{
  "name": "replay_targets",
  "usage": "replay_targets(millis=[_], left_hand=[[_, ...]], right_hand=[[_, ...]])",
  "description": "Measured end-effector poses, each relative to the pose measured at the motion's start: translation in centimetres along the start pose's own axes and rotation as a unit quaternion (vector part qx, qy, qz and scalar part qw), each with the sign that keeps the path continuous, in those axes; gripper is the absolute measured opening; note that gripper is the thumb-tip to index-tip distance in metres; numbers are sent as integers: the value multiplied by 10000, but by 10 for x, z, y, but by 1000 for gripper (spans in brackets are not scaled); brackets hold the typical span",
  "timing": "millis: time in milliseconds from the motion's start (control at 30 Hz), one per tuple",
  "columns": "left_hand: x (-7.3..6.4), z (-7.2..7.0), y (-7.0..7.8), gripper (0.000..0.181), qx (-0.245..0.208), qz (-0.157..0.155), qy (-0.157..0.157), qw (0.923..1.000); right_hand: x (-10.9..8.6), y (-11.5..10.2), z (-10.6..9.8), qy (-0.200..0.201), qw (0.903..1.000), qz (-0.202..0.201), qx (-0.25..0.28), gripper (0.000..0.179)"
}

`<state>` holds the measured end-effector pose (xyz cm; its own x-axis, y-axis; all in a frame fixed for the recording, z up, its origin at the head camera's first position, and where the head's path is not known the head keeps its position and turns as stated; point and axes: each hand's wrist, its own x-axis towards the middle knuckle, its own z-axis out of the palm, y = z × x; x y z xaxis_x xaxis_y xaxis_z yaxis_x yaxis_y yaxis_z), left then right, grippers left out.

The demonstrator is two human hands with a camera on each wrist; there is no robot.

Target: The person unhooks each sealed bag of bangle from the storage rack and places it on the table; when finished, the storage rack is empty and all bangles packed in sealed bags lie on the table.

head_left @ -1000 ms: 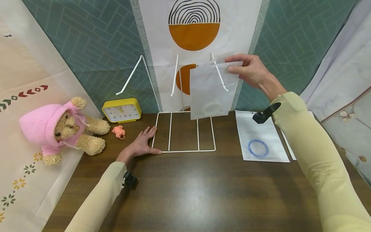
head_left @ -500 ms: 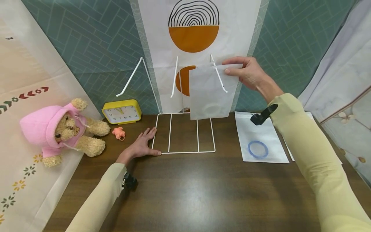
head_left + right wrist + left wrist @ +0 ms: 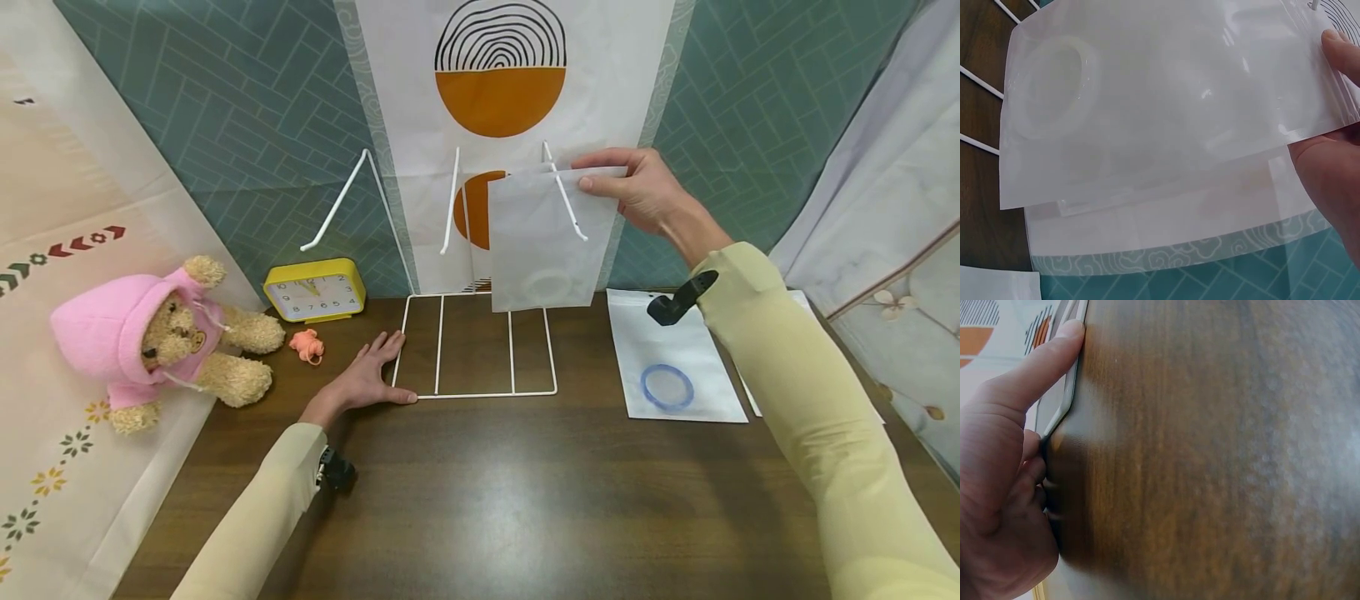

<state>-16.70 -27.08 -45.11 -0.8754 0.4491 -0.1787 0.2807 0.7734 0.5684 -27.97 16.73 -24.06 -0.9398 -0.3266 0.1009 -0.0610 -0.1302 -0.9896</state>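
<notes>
My right hand [image 3: 651, 190] pinches the top right corner of a translucent white zip bag [image 3: 528, 250] between thumb and fingers. The bag hangs upright at the rightmost prong [image 3: 567, 198] of a white wire display rack, its top edge level with the prong's upper part. In the right wrist view, a pale ring [image 3: 1087, 81] shows through the bag [image 3: 1166, 87] near its bottom end. My left hand [image 3: 363, 375] rests with spread fingers on the left front corner of the rack's base [image 3: 487, 395]. In the left wrist view, the thumb [image 3: 1041, 365] lies along the base wire.
Right of the rack lies another bag [image 3: 675, 333] with a blue ring [image 3: 667, 386], and more white bags lie partly under my right arm. On the left are a yellow clock [image 3: 315, 290], a small orange figure [image 3: 307, 346] and a pink-hooded teddy bear [image 3: 150, 333]. Two other prongs jut forward.
My right hand and the bag's top edge have shifted slightly left and down in the head view. The left hand stays on the rack's base.
</notes>
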Motion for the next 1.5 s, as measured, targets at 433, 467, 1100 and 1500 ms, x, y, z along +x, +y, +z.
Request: replay_targets(millis=[433, 467, 1100, 1500], left_hand=[[-1, 0, -1, 116, 21, 35, -56, 10000], [0, 0, -2, 116, 32, 30, -65, 10000], [0, 1, 1, 115, 39, 34, 45, 10000], [-1, 1, 1, 115, 26, 53, 30, 10000]], right_hand=[[-4, 0, 1, 65, 9995, -13, 298, 20], [-5, 0, 2, 75, 9995, -9, 298, 20], [-22, -5, 3, 78, 9998, -130, 142, 19], [-40, -10, 6, 175, 9978, -55, -643, 20]])
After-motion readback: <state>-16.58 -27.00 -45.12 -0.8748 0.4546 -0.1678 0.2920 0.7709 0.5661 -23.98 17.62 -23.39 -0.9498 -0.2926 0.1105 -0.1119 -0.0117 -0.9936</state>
